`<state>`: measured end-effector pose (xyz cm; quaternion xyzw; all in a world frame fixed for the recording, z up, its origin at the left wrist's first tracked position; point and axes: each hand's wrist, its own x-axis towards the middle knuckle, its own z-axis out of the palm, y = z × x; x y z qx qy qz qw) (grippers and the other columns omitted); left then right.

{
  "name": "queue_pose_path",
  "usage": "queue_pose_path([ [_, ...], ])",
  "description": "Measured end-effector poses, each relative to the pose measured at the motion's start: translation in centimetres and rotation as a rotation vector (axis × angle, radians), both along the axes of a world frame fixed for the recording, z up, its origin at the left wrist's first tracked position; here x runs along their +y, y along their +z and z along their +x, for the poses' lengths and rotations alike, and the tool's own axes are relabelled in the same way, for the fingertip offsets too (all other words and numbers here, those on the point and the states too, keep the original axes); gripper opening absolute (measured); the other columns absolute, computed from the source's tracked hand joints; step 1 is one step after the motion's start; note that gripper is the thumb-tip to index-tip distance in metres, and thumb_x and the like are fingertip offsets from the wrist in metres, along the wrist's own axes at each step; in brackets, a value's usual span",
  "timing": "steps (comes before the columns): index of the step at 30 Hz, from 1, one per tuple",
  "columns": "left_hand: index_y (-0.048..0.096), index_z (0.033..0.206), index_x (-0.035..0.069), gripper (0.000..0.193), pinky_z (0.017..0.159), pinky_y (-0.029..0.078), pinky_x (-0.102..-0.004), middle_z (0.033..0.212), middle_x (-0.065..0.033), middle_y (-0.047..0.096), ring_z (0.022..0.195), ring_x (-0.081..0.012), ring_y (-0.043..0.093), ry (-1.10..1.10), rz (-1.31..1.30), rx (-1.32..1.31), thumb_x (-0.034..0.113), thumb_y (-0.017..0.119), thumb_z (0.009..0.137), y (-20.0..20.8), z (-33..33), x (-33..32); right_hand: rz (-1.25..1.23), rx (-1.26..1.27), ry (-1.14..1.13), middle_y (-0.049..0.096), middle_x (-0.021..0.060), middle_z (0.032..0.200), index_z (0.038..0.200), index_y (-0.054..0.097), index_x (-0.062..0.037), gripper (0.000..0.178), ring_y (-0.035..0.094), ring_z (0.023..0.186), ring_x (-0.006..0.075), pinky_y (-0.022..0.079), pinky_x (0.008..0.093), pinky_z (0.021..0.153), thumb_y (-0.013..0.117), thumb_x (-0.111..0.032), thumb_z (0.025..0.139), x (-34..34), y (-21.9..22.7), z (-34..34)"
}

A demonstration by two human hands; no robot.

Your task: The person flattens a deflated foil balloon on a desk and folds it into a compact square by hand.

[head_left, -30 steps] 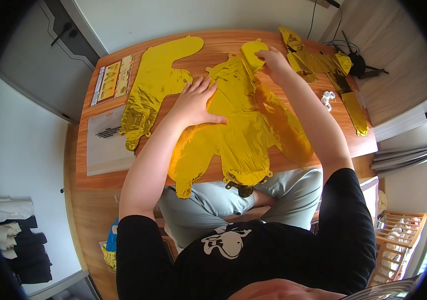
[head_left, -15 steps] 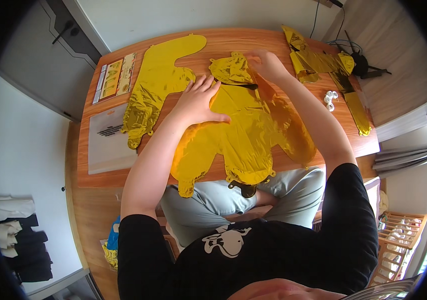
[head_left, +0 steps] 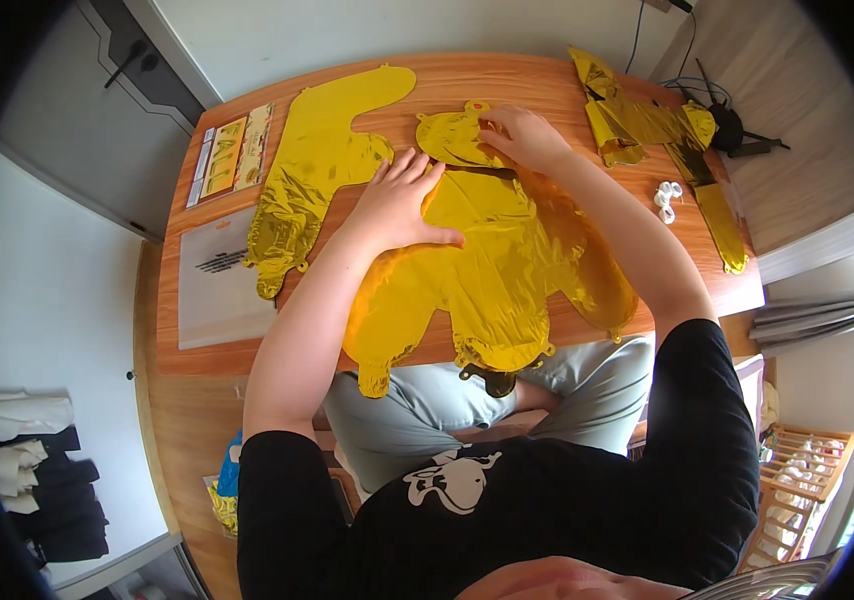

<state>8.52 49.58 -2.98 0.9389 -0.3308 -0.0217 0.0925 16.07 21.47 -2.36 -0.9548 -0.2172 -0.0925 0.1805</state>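
A crumpled gold foil balloon [head_left: 482, 235], uninflated, lies in front of me. Its lower lobes hang over the table's near edge. My left hand [head_left: 407, 205] rests on its left side, fingers spread and thumb stretched across the foil. At the far end, a rounded gold section [head_left: 452, 140] lies spread out, with a small tab carrying a reddish spot at its top. My right hand [head_left: 530, 140] is on that section's right part, fingers bent down onto the foil; its fingertips are partly hidden. Another flat gold foil balloon [head_left: 322, 150] lies to the left.
A printed card package [head_left: 230, 155] and a translucent sheet [head_left: 222, 285] lie on the table's left. Folded gold foil [head_left: 637, 125] sits at the back right beside a black device with antennas [head_left: 732, 130]. White ribbon rolls [head_left: 666, 200] stand near my right forearm.
The far section, creased and partly lifted before, now lies flatter with its tab showing. My right hand has come slightly nearer and lowered onto it. My left hand stays in place.
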Motion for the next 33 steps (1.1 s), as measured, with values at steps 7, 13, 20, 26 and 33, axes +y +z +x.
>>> queue_pose_path([
  [7,0.033,0.161,0.006,0.133,0.128,0.018,-0.0526,0.168,-0.0217,0.027,0.158,-0.0351,0.019,-0.013,-0.019,-0.023,0.092,0.067,0.065,-0.1,0.1,0.1,-0.025,-0.082,-0.078,0.064,0.0151,0.131,0.135,0.061,-0.0083,0.055,0.058,0.126,0.0367,0.045,0.0518,0.105,0.059,-0.049,0.099,1.1,-1.5,-0.5],
  [13,0.036,0.16,0.007,0.134,0.128,0.018,-0.0529,0.166,-0.022,0.031,0.158,-0.035,0.021,-0.007,-0.054,-0.036,0.095,0.065,0.063,-0.8,0.4,0.2,-0.152,-0.108,-0.085,0.054,0.0141,0.146,0.143,0.055,-0.0086,0.064,0.051,0.135,0.0366,0.039,0.0517,0.114,0.055,-0.055,0.1,1.5,-2.1,-1.2],
  [20,0.036,0.16,0.008,0.139,0.128,0.017,-0.0525,0.167,-0.0219,0.029,0.158,-0.0343,0.02,-0.012,-0.058,-0.032,0.099,0.06,0.058,-1.1,0.7,0.1,-0.319,-0.062,-0.1,0.033,0.0164,0.166,0.161,0.032,-0.0045,0.087,0.027,0.155,0.034,0.019,0.0538,0.126,0.038,-0.069,0.102,1.3,-2.6,-0.9],
  [26,0.035,0.161,0.007,0.138,0.128,0.017,-0.0521,0.167,-0.0218,0.029,0.158,-0.0343,0.02,-0.004,-0.04,-0.044,0.098,0.062,0.06,-1.0,0.5,0.4,-0.402,0.037,-0.128,0.026,0.0155,0.17,0.165,0.024,-0.0084,0.092,0.018,0.159,0.0322,0.011,0.0557,0.127,0.031,-0.075,0.101,2.4,-1.3,-1.2],
  [33,0.035,0.16,0.005,0.129,0.128,0.018,-0.053,0.167,-0.0217,0.028,0.158,-0.0356,0.02,-0.011,-0.034,-0.037,0.087,0.071,0.067,-0.4,0.2,-0.2,0.214,0.252,-0.205,0.018,0.0192,0.171,0.168,0.01,-0.0183,0.088,0.017,0.158,0.0381,0.015,0.0529,0.127,0.028,-0.074,0.102,0.0,-0.3,-0.4],
])
